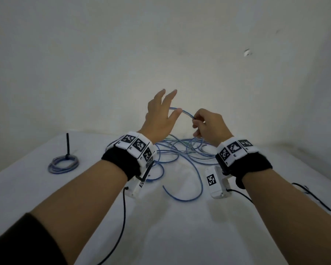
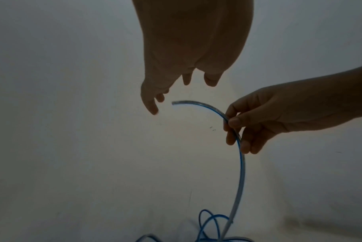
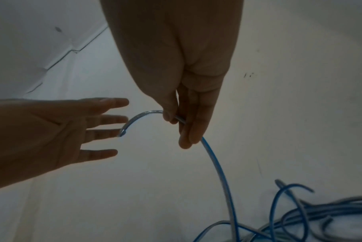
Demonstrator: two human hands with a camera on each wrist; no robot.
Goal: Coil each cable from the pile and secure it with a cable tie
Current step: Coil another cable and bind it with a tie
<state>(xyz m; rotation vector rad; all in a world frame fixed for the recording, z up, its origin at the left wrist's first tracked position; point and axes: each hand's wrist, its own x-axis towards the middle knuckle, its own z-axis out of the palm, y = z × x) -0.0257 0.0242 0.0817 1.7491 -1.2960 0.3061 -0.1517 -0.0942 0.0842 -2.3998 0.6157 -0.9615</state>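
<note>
We are at the start of a new coil. Our right hand [image 1: 208, 125] pinches a blue cable [image 3: 215, 163] near its free end, thumb and fingers curled round it, and lifts it clear of the pile [image 1: 182, 152] that lies on the table [image 1: 180, 226] below and between both wrists. The short end arcs over toward our left hand [image 1: 159, 115], which is spread, fingers straight, holding nothing; the tip sits just beside its fingers and does not seem to touch them. One finished coil [image 1: 63, 163] lies well out to the left of the left hand, and a loose tie [image 1: 311, 196] lies right of the right wrist. Next, we judge, the left hand must close on the tip so the right can slide down and feed loops.
</note>
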